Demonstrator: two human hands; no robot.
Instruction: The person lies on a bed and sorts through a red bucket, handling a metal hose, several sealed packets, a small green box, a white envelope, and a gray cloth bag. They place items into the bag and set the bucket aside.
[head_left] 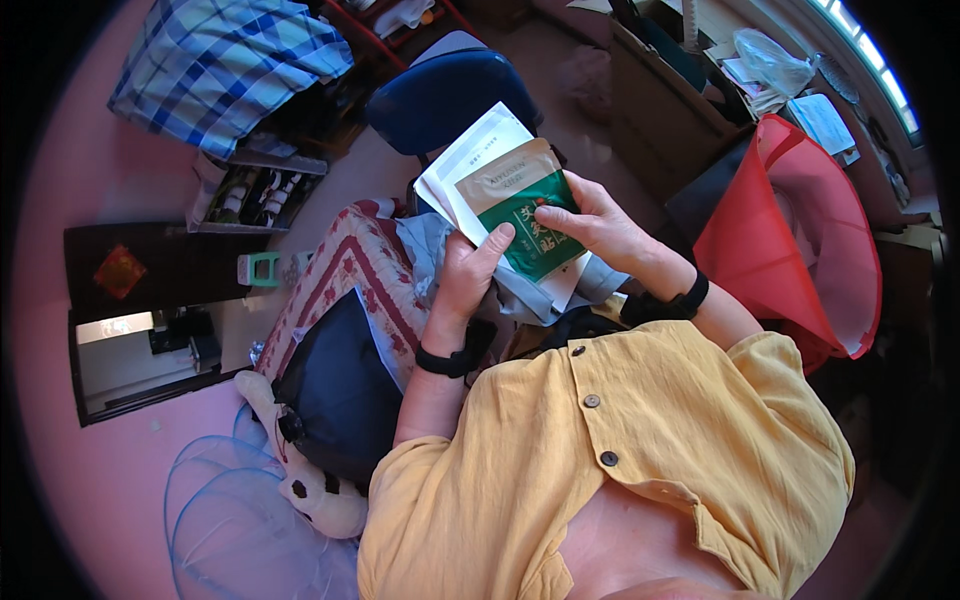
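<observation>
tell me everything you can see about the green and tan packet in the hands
The packet is a flat, glossy pouch, tan across the top and green below, with pale printing. It is held face up and tilted, on top of a few white flat packets fanned behind it. The left hand grips its lower left edge with the thumb on top; the right hand pinches its right side.

Yellow short-sleeved shirt (640, 450) with 3 dark buttons, black band (447, 362) on each wrist.
</observation>
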